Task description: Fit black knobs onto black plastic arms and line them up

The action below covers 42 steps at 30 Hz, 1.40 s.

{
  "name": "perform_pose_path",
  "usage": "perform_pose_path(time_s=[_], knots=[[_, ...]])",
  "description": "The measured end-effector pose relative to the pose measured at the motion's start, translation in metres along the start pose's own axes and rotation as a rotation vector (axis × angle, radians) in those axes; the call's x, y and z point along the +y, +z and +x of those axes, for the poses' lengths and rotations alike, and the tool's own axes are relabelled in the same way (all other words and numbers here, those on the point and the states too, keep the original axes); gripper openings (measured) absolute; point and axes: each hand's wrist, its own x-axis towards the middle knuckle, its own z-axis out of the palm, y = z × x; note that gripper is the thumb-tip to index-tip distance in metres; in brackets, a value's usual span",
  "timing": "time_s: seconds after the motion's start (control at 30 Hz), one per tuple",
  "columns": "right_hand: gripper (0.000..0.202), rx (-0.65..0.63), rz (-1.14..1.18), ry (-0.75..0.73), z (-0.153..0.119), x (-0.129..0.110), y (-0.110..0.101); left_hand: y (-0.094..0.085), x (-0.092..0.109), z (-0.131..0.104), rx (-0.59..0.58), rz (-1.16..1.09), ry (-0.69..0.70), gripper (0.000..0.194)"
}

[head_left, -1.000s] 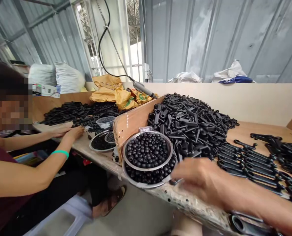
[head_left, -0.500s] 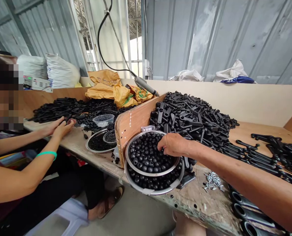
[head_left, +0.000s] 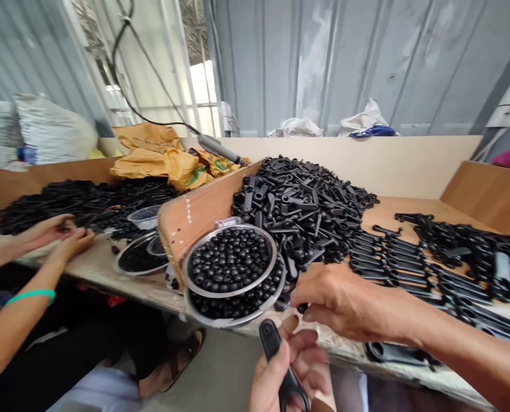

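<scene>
Low at the table's front edge, my left hand (head_left: 291, 366) is closed around a black lever handle (head_left: 271, 336), one rounded end pointing up and away. Just above it, my right hand (head_left: 344, 300) pinches a small black ball knob (head_left: 303, 308) between thumb and fingers, apart from the handle. To the left stands a metal bowl (head_left: 229, 295) full of black ball knobs, stacked on a second, wider bowl (head_left: 233, 323) with more of them. Behind my right hand lies a big heap of black lever handles (head_left: 301, 200).
A wooden divider (head_left: 173, 229) stands left of the bowls. Beyond it, a co-worker's hands (head_left: 68, 234) work beside another black heap (head_left: 78, 200). Rows of black handles (head_left: 392, 257) lie at right. A grey power screwdriver (head_left: 220, 150) hangs above, near yellow bags (head_left: 160, 157).
My right hand has left the upper bowl and come right and down with a ball knob. My left hand has entered view holding a lever handle. The view has turned right.
</scene>
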Motion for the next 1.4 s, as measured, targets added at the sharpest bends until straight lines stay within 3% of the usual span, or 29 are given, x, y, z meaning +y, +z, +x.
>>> perform_pose_path(time_s=[0.1,0.27,0.47,0.6,0.7,0.9,1.03,1.2,1.4], knots=[[0.015,0.036,0.020,0.015,-0.036,0.006,0.008,0.031,-0.014,0.019,-0.022,-0.057,-0.049,0.031],[0.015,0.121,-0.009,0.117,-0.073,0.029,0.023,0.062,-0.045,0.034,0.099,-0.050,-0.149,0.039],[0.015,0.404,0.196,0.094,-0.101,0.052,0.053,0.068,-0.064,0.043,0.172,0.042,-0.138,0.039],[0.029,0.648,0.307,0.033,-0.108,0.060,0.073,0.071,-0.070,0.046,0.194,0.113,-0.082,0.039],[0.026,0.797,0.349,0.060,-0.108,0.061,0.086,0.073,-0.075,0.046,0.221,0.162,-0.005,0.039],[0.018,0.889,0.923,0.320,-0.096,0.053,0.105,0.061,-0.081,0.049,0.302,0.350,0.213,0.035],[0.024,0.896,1.182,0.468,-0.081,0.047,0.107,0.041,-0.079,0.058,0.303,0.633,0.472,0.027],[0.032,0.807,1.383,0.566,-0.061,0.047,0.107,0.022,-0.069,0.069,0.328,1.028,0.739,0.018],[0.029,0.801,1.429,0.668,-0.041,0.055,0.108,0.017,-0.056,0.083,0.275,1.178,0.915,0.012]])
